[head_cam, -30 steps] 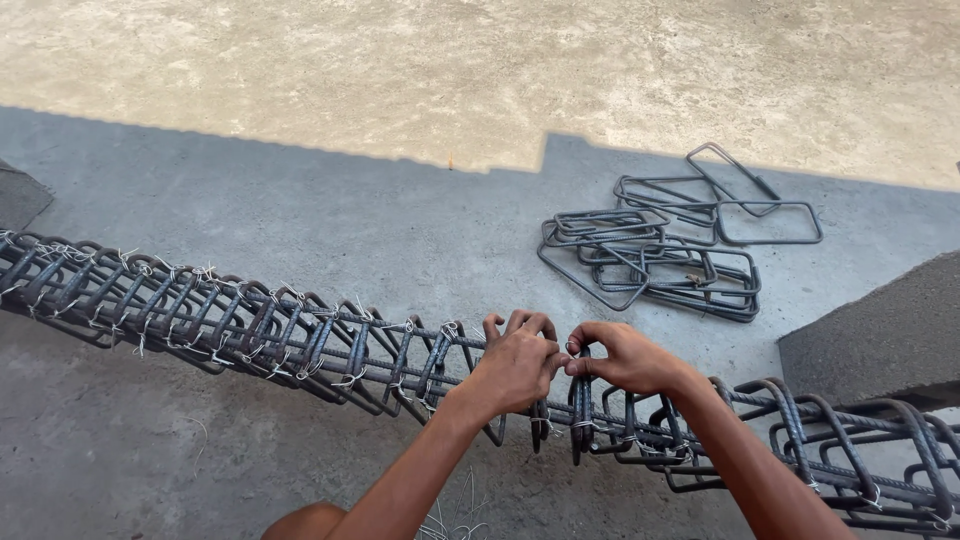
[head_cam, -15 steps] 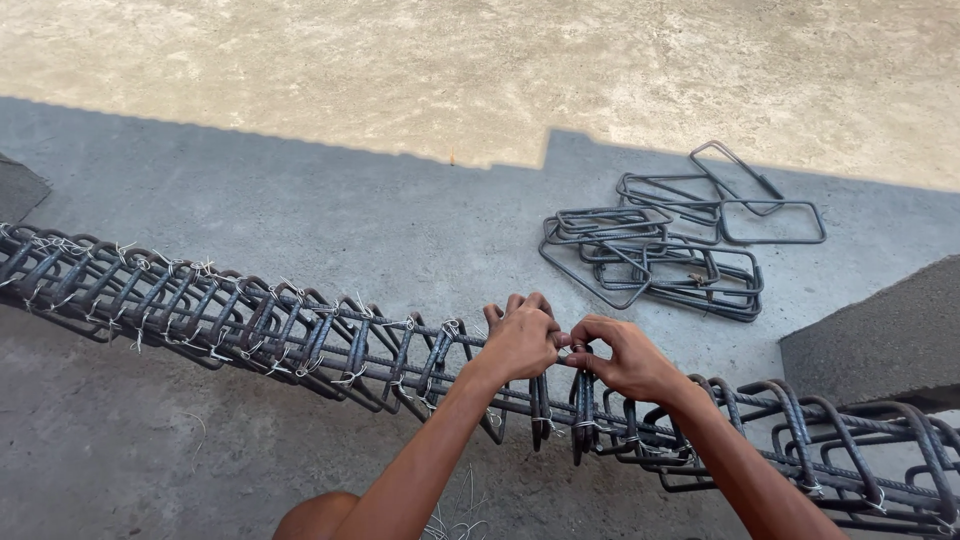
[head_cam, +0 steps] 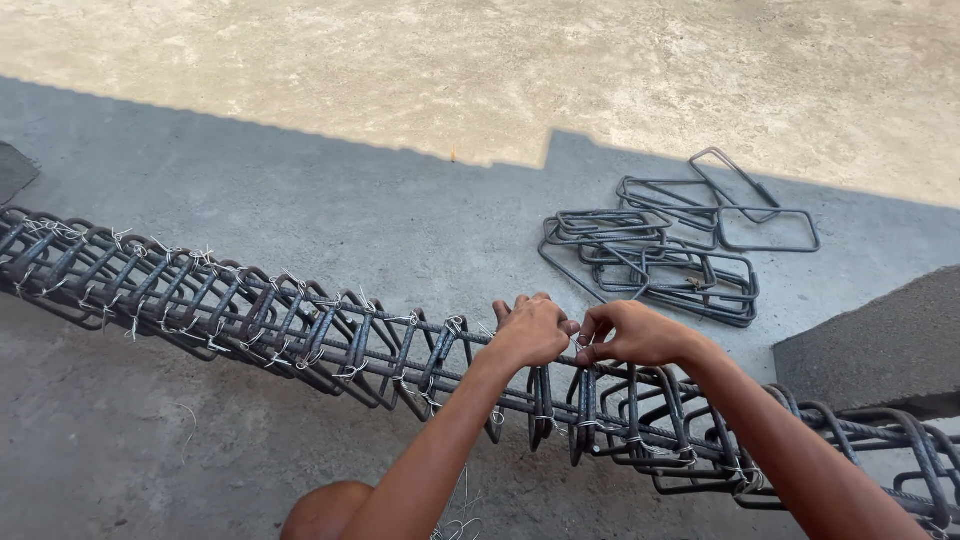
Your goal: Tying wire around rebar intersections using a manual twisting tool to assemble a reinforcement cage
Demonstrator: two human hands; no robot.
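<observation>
Two tones of ground here: grey concrete floor (head_cam: pixel 330 220) in shade up close, pale sunlit sandy ground (head_cam: pixel 500 70) beyond, jagged shadow edge between them. Outdoors, by the look of it. Long cage of dark ribbed steel bars ringed with bent stirrups and tied with thin pale wire (head_cam: pixel 250 320), stretched across the floor from far left to lower right. Loose pile of dark rectangular steel stirrups (head_cam: pixel 660 250) lying flat further out to the right, well apart from the cage. Rough grey block (head_cam: pixel 880 340) at the right edge, another grey corner at far left.

Left hand (head_cam: pixel 530 332) curled, fingers pressed together over the top bar. Right hand (head_cam: pixel 632 335) just beside it, fingertips pinching at the top of a stirrup, thumbs nearly touching. Can't tell whether wire sits between the fingers.

Compared with a second back: barely any change, hands still at the same stirrup, slightly closer together, view tipped down a touch.
</observation>
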